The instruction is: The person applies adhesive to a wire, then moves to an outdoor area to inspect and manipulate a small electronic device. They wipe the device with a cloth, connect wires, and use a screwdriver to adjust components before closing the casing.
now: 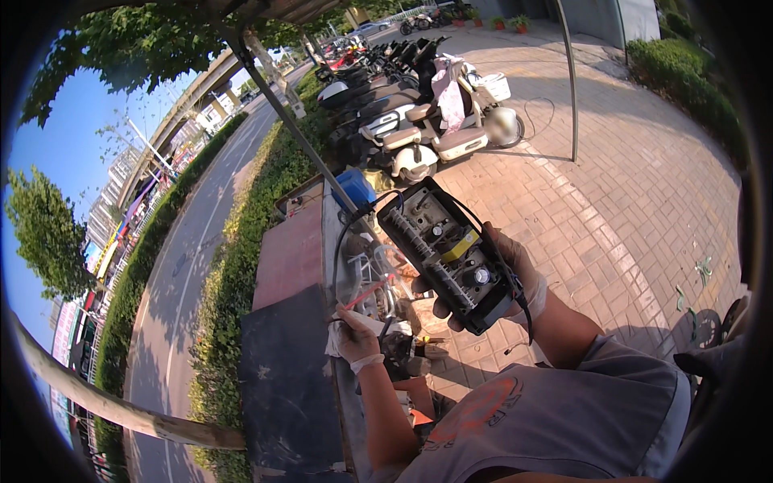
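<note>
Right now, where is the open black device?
In the head view, the device is just right of centre, in the right hand; the left hand is below and to its left.

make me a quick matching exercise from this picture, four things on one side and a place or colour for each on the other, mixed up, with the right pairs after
Column one
1. open black case
2. block-shaped component inside the case
3. container beside the slanting pole
4. scooter with a pale pink cover

Column two
A. blue
B. on the brick paving
C. held in the right hand
D. yellow

Right pairs: 1-C, 2-D, 3-A, 4-B
</note>
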### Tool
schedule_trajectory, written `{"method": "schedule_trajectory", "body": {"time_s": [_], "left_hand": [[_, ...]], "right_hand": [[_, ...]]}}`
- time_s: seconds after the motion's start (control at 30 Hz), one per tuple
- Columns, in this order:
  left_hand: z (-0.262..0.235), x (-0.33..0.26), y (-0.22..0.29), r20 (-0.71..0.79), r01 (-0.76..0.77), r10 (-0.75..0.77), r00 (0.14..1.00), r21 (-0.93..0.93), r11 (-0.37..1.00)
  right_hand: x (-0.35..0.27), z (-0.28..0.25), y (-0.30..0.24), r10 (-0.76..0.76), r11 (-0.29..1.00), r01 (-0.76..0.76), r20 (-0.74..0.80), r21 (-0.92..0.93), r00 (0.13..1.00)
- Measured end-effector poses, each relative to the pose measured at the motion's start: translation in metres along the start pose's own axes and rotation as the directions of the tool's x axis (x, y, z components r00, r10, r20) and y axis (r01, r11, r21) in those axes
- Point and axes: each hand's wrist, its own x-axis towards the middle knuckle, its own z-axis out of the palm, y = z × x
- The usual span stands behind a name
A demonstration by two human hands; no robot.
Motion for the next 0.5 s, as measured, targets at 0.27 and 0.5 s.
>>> {"method": "schedule_trajectory", "body": {"time_s": [0.27,0.5], "left_hand": [[-0.044,0.003,-0.056,-0.201,0.373,-0.315,0.928,0.52,0.769],[-0.026,-0.024,-0.106,-0.591,0.572,-0.15,0.792,0.634,0.52]], "right_hand": [[0.013,-0.007,0.0,-0.039,0.996,0.036,0.041,0.077,0.998],[0.017,-0.006,0.002,-0.131,0.989,0.138,-0.107,0.054,0.986]]}}
